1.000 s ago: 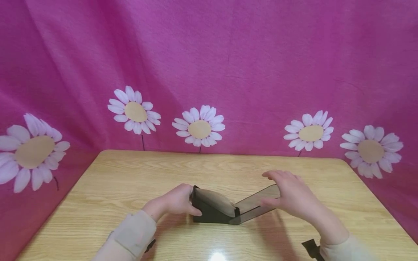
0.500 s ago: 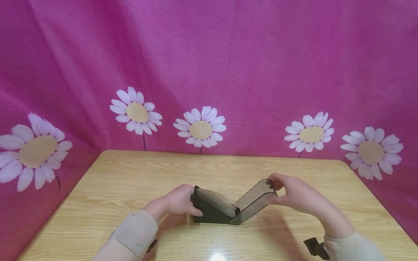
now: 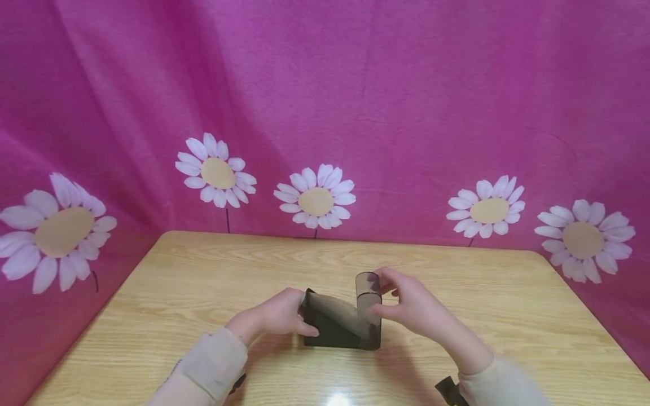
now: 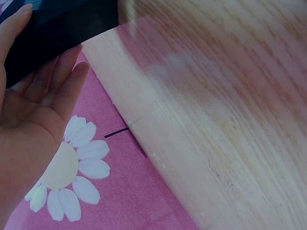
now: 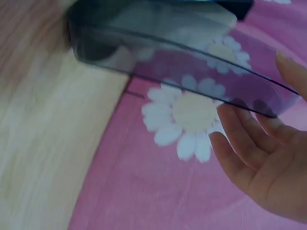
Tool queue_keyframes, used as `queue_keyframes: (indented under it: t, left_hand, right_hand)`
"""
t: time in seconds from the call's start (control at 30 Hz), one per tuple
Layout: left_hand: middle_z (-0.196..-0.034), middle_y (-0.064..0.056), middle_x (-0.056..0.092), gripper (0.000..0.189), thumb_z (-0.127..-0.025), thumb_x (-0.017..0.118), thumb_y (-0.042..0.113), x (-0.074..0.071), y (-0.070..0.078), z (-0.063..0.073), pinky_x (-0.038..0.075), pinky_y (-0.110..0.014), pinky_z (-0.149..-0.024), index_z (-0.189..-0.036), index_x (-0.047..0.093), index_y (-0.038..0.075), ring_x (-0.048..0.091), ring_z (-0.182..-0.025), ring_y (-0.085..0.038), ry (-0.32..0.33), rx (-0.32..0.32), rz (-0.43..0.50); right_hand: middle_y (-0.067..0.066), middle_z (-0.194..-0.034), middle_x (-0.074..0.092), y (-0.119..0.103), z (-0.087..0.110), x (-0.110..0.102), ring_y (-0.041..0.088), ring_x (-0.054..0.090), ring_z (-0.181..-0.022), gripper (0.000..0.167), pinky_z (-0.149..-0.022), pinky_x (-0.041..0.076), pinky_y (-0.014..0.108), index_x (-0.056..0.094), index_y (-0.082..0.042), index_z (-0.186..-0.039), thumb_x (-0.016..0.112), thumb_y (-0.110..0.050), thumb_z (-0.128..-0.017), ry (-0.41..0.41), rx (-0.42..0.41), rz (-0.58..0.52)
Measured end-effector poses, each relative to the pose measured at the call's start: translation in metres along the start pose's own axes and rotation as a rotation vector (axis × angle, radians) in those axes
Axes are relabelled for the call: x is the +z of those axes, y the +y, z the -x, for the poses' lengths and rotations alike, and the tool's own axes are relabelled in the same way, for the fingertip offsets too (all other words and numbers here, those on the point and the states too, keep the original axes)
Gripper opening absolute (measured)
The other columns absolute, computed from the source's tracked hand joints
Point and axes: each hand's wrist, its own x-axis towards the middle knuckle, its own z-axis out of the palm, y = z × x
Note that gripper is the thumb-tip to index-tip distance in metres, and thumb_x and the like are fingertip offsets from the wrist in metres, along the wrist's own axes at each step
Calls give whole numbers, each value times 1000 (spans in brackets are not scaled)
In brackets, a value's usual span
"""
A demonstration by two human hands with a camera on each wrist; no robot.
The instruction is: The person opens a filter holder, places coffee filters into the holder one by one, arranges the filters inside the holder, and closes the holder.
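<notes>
A black box with a sloping side (image 3: 330,332) sits on the wooden table in the head view. Its smoky see-through lid (image 3: 368,307) stands nearly upright, hinged at the box's right end. A greyish-brown curved surface (image 3: 335,310) shows in the box's top opening. My left hand (image 3: 281,313) grips the left end of the box, thumb on the near side; the left wrist view shows its fingers under the dark wall (image 4: 72,28). With thumb and fingers, my right hand (image 3: 413,304) pinches the free end of the lid, also seen in the right wrist view.
The light wooden table (image 3: 228,265) has rounded far corners. Behind it hangs a pink cloth (image 3: 396,113) printed with white daisies. Dark straps hang below both wrists, and a bright glare (image 3: 337,399) lies at the near edge.
My right hand takes hold of the lid's free end and swings it up and leftward, from leaning far right to nearly upright. My left hand and the box stay almost still.
</notes>
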Motion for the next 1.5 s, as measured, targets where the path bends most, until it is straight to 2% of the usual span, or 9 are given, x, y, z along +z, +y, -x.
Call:
queue_keyframes:
  t: [0.17,0.4,0.67,0.93,1.17,1.5]
  left_hand:
    - [-87,-1,70,22,-73,77,6,1,-1,-1,48,-23,-76,-93,68,8,58,-78,-7,-5,0,13]
    - [-90,-2,71,27,-73,77,6,1,-1,-1,48,-23,-77,-98,69,9,60,-80,-8,-10,3,30]
    - [-90,1,70,27,-73,76,6,0,-1,0,47,-25,-79,-98,69,11,59,-81,-7,-14,-9,39]
    - [-87,3,69,24,-73,77,8,0,-3,1,47,-27,-79,-95,68,12,58,-80,-8,-10,-31,25]
    - [-90,4,69,27,-73,77,8,0,-3,1,47,-27,-79,-99,68,13,58,-81,-8,-20,-24,32]
    - [-92,2,69,28,-74,76,6,1,-3,1,48,-25,-78,-99,68,12,59,-82,-7,-22,-15,40]
  right_hand:
    - [0,-93,66,-4,-6,18,21,61,-93,33,-80,47,38,59,-11,-101,77,-19,-74,-5,-1,14]
    - [4,-100,67,-9,-11,36,26,61,-99,39,-87,47,43,61,-8,-104,79,-20,-71,10,-18,112]
    - [-2,-93,68,-11,-13,46,20,59,-89,40,-80,45,39,64,-10,-102,81,-21,-68,25,-34,178]
    - [-3,-91,67,-10,-15,53,20,60,-89,40,-83,41,41,65,-10,-100,82,-21,-66,19,-40,204]
    - [-6,-83,65,-10,-15,60,12,54,-79,38,-77,38,37,64,-12,-99,82,-22,-66,-8,-37,237]
    - [-4,-87,66,-9,-14,64,15,56,-83,40,-80,38,41,63,-11,-100,82,-22,-67,-21,-31,268]
